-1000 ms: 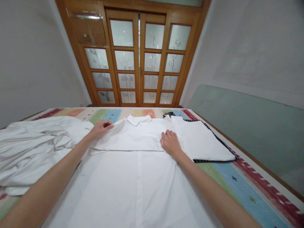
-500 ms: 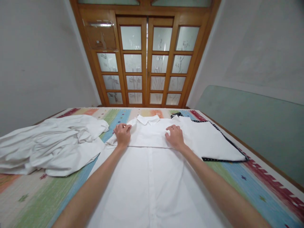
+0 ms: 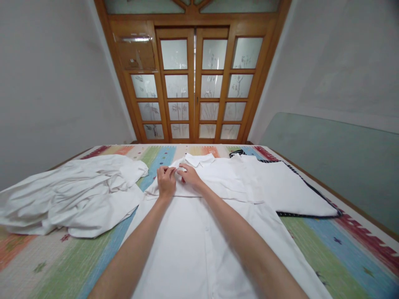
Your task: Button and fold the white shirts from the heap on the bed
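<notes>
A white collared shirt (image 3: pixel 183 241) lies spread on the bed, its collar (image 3: pixel 200 160) at the far end and a buttoned front strip running toward me. Across its upper part lies a cropped-looking layer of white cloth with a straight lower edge. My left hand (image 3: pixel 166 182) pinches the shirt's cloth left of the collar, fingers and thumb together. Close beside it, my right hand (image 3: pixel 190 176) has its fingers curled and thumb pressed in on the same cloth; its fingertips are partly hidden.
A crumpled white garment (image 3: pixel 71 195) lies to the left. At the right, partly beside the shirt, is a flat white piece with a black patterned edge (image 3: pixel 299 189). Beneath is a colourful striped sheet (image 3: pixel 330 249). A pale green headboard-like panel (image 3: pixel 330 149) stands at right; wooden glazed doors (image 3: pixel 195 83) behind.
My right hand has moved left across the shirt to beside my left hand. The layer of cloth on the right side now lies spread out, wrinkled. The view has shifted slightly.
</notes>
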Motion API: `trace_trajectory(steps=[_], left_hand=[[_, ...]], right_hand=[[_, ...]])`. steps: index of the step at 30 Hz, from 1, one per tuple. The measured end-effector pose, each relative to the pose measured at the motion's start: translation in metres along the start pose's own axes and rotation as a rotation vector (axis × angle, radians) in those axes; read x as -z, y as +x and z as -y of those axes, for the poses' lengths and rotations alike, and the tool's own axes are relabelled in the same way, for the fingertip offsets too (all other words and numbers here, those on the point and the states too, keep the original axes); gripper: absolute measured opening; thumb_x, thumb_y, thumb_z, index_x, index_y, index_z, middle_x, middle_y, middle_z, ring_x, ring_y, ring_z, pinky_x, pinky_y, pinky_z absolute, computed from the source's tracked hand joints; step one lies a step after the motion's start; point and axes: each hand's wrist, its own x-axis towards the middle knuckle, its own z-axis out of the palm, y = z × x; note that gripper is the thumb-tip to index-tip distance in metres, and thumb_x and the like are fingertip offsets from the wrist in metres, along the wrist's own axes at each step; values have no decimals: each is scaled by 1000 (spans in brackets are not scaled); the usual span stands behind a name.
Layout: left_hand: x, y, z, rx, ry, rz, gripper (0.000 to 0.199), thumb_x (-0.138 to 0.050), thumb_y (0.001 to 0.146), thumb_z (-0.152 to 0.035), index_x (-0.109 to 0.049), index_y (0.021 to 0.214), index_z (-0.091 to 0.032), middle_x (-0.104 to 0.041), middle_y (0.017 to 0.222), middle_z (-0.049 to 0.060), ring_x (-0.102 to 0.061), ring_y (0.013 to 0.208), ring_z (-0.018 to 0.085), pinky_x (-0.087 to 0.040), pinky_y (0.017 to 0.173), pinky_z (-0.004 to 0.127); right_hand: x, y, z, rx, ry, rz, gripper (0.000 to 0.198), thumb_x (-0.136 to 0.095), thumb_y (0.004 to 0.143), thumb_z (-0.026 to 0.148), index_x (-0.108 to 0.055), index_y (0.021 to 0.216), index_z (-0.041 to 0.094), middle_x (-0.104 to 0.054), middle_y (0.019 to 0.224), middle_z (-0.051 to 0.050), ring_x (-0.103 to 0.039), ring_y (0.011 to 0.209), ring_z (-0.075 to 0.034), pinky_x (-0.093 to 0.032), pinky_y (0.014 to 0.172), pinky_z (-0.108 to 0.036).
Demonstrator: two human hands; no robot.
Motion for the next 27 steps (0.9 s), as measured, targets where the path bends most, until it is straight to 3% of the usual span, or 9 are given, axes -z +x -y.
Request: trace_trajectory(steps=[2, 5, 12, 21, 27], left_hand=[[0, 1, 1, 32, -20, -11, 16, -56, 92, -23, -70, 86, -21, -54, 85, 6, -51, 84, 22, -45, 80, 37], [-2, 1, 1, 77, -45, -18, 16, -54, 92, -21, -69, 86, -21, -53, 86, 7, -51, 86, 22, -46, 82, 38], [-2, 1, -3, 57, -35, 34, 16, -52, 93, -22, -67, 86, -22, -53, 89, 6, -51, 86, 21, -47, 83, 39], [-1, 2, -5, 90, 16, 85, 13, -57, 89, -20, -68, 82, -21, -54, 88, 6, -53, 87, 22, -47, 84, 40], [-1, 2, -1, 138, -24, 73, 15, -56, 88, -17, -66, 78, -22, -55, 86, 7, -53, 87, 23, -47, 82, 42]], right_hand=[[-4, 4, 1, -54, 85, 53, 15, -60, 80, 26, -65, 93, 18, -60, 55, 5, -53, 42, -12, -44, 44, -22], [-7, 5, -1, -104, 240, 124, 15, -63, 80, 33, -60, 82, 19, -50, 41, 7, -51, 38, -13, -41, 41, -20], [-9, 1, -11, -80, 452, 73, 44, -74, 67, 58, -63, 78, 17, -52, 42, 7, -50, 37, -9, -43, 38, -20], [-9, 0, -21, -44, 467, -17, 45, -81, 55, 56, -64, 69, 18, -55, 45, 6, -47, 37, -8, -41, 38, -20], [-10, 0, -24, -49, 467, -47, 44, -79, 56, 56, -63, 70, 18, -55, 44, 6, -47, 35, -8, -39, 35, -19]])
